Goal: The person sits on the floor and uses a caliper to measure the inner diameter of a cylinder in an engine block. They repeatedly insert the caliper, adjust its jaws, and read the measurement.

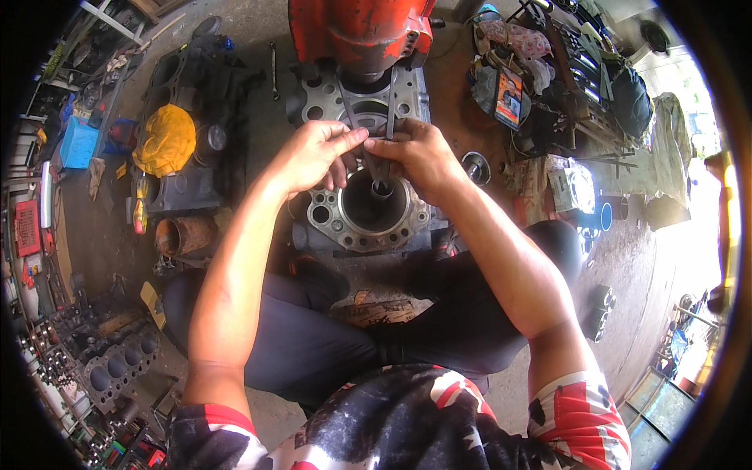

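Observation:
My left hand [317,157] and my right hand [419,157] meet above an engine block [313,239]. Both are closed, thumbs near each other, on a tool of two flat grey metal bars [391,98]. The bars spread apart beyond my fingers and come together over the near cylinder bore [368,207]. My fingers hide the tool's middle, so I cannot tell its exact kind. A small round metal end [381,189] shows at the bore's far rim; whether it belongs to the tool is unclear.
A red machine housing [360,31] overhangs the block's far end. A wrench [273,70] lies left of it. Further left are a yellow cloth [166,141] and a rusty cylinder sleeve [184,236]. An engine valve-like metal part [475,167] stands right of the block. Another cylinder block [117,364] lies lower left.

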A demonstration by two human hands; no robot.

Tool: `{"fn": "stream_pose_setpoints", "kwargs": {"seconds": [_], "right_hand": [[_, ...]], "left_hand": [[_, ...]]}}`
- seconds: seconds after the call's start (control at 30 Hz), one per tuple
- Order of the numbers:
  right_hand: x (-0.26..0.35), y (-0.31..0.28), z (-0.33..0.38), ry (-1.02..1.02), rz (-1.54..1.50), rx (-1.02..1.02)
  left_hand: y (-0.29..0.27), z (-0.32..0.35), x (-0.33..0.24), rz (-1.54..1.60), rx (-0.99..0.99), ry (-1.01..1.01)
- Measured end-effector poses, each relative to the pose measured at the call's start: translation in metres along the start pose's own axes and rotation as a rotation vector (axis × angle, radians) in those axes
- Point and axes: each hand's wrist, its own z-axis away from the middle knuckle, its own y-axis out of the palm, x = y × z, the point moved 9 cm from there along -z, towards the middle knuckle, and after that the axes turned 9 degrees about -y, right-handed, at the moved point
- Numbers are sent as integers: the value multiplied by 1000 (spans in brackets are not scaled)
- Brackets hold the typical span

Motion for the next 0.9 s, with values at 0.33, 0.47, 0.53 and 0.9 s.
{"fn": "stream_pose_setpoints", "kwargs": {"seconds": [0.33,0.47,0.53,0.9], "right_hand": [[-1,0,1,32,9,1],[-1,-1,0,10,-5,-7],[-2,-2,-1,11,2,-5],[-1,-1,1,49,75,19]], "left_hand": [[1,-1,2,-2,-1,-11],[0,0,0,3,5,2],[0,-1,0,6,-1,4],[2,0,2,-2,-2,-10]]}}
